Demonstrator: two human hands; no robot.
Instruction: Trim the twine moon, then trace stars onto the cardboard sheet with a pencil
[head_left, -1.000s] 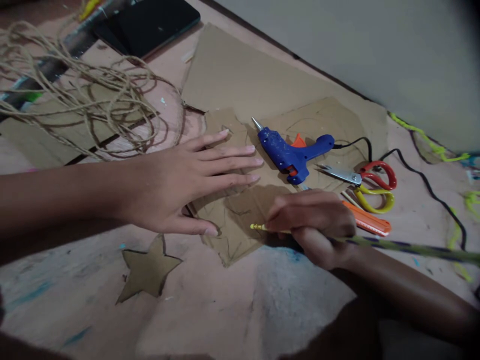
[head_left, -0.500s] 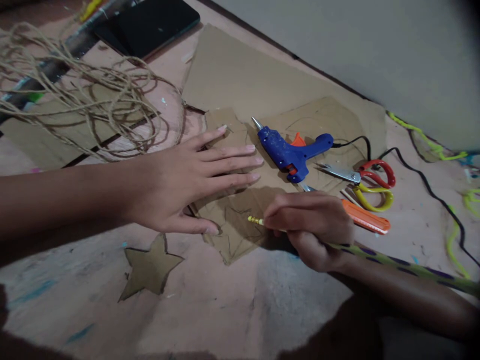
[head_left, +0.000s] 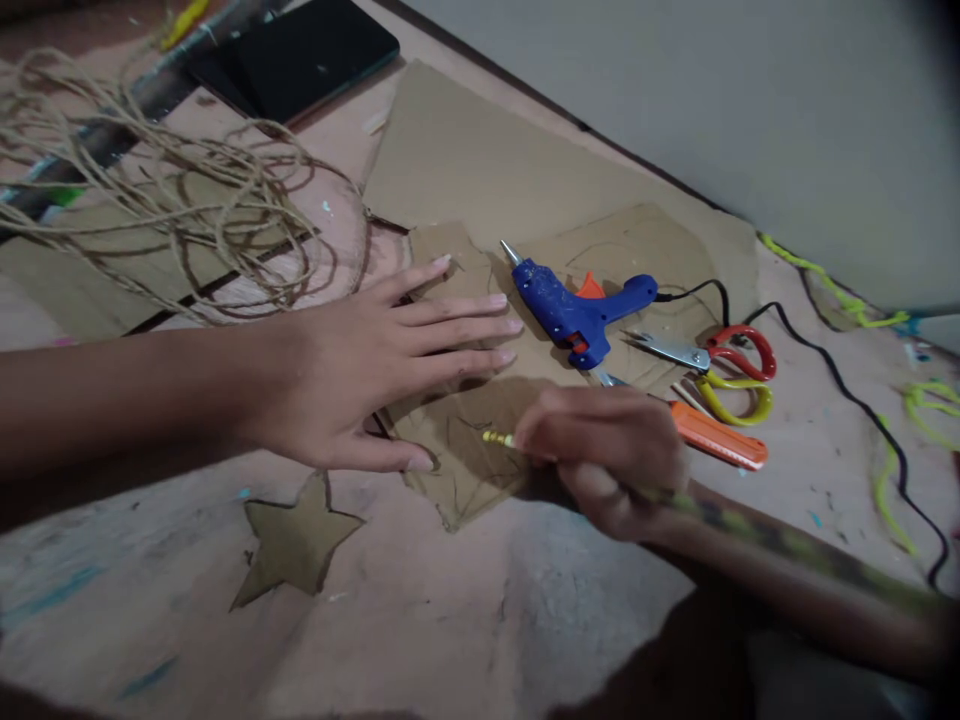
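My left hand [head_left: 375, 365] lies flat, fingers spread, on a small piece of brown cardboard [head_left: 469, 470] with drawn lines on it. My right hand [head_left: 607, 455] grips a long yellow-green pencil [head_left: 787, 545] whose tip touches the cardboard just right of my left hand. A cut-out cardboard star [head_left: 296, 540] lies on the floor below my left hand.
A blue glue gun [head_left: 577, 310] with a black cord [head_left: 847, 395], scissors with red and yellow handles [head_left: 720, 370] and an orange cutter [head_left: 716, 435] lie behind my right hand. Tangled jute twine [head_left: 165, 190], larger cardboard sheets [head_left: 480, 150], a black flat object [head_left: 300, 50] and a wall [head_left: 712, 90] sit further back.
The pencil tip has slid a little to the left and up across the cardboard. My left hand has stayed pressed in place.
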